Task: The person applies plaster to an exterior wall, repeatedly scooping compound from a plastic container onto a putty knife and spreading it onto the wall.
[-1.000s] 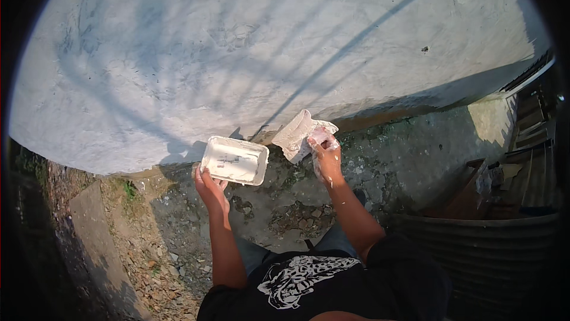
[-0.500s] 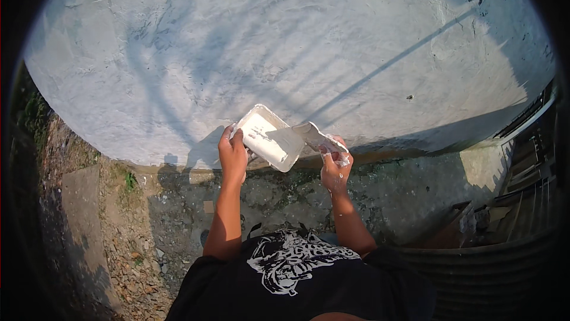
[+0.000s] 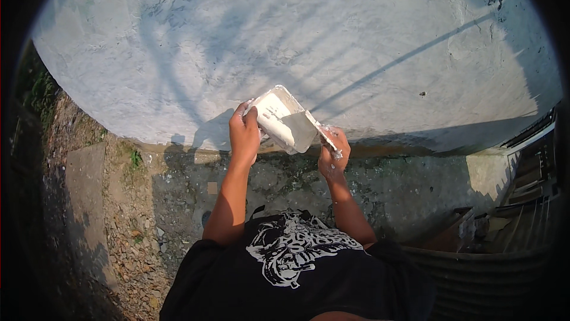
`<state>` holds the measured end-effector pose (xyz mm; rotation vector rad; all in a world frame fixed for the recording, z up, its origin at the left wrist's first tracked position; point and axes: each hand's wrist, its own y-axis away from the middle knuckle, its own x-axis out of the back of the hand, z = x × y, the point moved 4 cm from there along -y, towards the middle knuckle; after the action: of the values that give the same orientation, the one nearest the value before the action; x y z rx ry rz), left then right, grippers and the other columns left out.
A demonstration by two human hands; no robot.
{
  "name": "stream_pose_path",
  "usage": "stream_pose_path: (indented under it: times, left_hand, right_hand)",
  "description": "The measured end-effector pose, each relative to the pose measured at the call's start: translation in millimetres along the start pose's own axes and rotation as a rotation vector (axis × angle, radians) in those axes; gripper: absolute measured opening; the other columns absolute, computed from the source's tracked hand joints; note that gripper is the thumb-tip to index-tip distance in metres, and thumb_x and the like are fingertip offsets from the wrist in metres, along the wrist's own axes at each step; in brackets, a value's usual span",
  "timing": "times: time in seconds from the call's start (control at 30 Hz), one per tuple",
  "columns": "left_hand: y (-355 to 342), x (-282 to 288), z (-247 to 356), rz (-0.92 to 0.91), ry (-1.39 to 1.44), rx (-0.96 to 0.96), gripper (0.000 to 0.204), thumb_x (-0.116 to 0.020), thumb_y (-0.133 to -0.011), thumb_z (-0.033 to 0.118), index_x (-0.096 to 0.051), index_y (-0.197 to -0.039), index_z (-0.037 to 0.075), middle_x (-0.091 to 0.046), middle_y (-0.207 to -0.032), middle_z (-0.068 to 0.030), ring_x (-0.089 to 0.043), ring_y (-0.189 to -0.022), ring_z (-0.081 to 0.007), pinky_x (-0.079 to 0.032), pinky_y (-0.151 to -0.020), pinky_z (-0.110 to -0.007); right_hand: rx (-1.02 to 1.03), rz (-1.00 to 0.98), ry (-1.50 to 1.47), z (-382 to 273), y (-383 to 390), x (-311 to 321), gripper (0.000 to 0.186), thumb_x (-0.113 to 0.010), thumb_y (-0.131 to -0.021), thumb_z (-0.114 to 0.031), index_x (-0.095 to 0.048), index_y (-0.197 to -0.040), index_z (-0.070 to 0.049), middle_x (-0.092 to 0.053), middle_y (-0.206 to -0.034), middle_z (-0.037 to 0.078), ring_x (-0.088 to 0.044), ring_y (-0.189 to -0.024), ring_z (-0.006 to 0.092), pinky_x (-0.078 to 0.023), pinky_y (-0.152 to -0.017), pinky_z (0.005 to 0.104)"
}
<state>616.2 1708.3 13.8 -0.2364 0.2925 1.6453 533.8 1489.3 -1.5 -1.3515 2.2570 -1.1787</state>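
Observation:
My left hand point(image 3: 244, 134) grips the left side of a white rectangular tub point(image 3: 304, 134), thumb over its rim. White paste point(image 3: 273, 120) lies inside, heaped toward the left, with dark marks on its surface. The tub is tilted so that I see into it. My right hand point(image 3: 333, 153) is closed on a thin flat scraper point(image 3: 320, 131), smeared with white paste. Its blade is seen nearly edge-on, at the tub's right rim; whether it touches the rim I cannot tell. White smears also cover the fingers of my right hand.
A pale rough-plastered wall point(image 3: 237, 42) streaked with shadows rises right ahead. Below it runs a grey concrete strip point(image 3: 380, 184). Stony ground point(image 3: 133, 226) and a flat slab point(image 3: 86, 184) are at left. Corrugated sheeting point(image 3: 493, 270) and stacked boards point(image 3: 522, 208) stand at right.
Both hands have moved up in the picture, with the tub shifted slightly right. The scraper has turned from showing its face to nearly edge-on beside the tub.

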Motion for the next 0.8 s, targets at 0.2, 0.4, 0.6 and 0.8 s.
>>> stream_pose_path:
  times: [0.2,0.4,0.6,0.8]
  left_hand:
    - [9.4,-6.3,18.3,-0.056,0.066,0.045,0.033,-0.044,-0.099,0.016,-0.055,-0.124,-0.004,-0.063,-0.099,-0.0074,-0.060,-0.082,-0.0123,-0.048,-0.057,-0.027]
    - [10.7,0.6,20.1,-0.092,0.049,-0.004,0.034,-0.045,-0.098,0.016,-0.055,-0.124,-0.004,-0.064,-0.099,-0.0073,-0.061,-0.082,-0.0115,-0.048,-0.057,-0.026]
    - [16.3,4.1,24.1,-0.105,0.036,-0.033,0.034,-0.044,-0.098,0.016,-0.055,-0.123,-0.003,-0.064,-0.100,-0.0069,-0.064,-0.084,-0.0121,-0.052,-0.061,-0.025]
    - [14.8,17.9,10.6,-0.059,0.087,-0.028,0.035,-0.047,-0.101,0.019,-0.054,-0.126,-0.004,-0.063,-0.092,-0.0041,-0.056,-0.070,-0.0073,-0.045,-0.055,-0.026]
  right_hand:
    - [0.103,-0.051,0.122,4.6,4.5,2.2,0.041,-0.048,-0.073,0.015,-0.069,-0.107,0.002,-0.066,-0.101,0.019,-0.066,-0.092,0.0318,-0.050,-0.083,0.0324]
    - [0.146,-0.029,0.122,8.6,9.7,2.8,0.043,-0.049,-0.075,0.015,-0.070,-0.110,0.000,-0.066,-0.101,0.018,-0.065,-0.091,0.0307,-0.048,-0.084,0.0314]
    - [0.109,-0.034,0.171,16.6,16.9,9.1,0.046,-0.049,-0.073,0.016,-0.070,-0.110,-0.002,-0.065,-0.102,0.017,-0.064,-0.094,0.0314,-0.048,-0.086,0.0318]
    - [-0.223,-0.100,0.097,42.5,6.5,40.5,0.040,-0.048,-0.075,0.015,-0.065,-0.108,0.001,-0.064,-0.101,0.014,-0.063,-0.095,0.0276,-0.048,-0.086,0.0312]
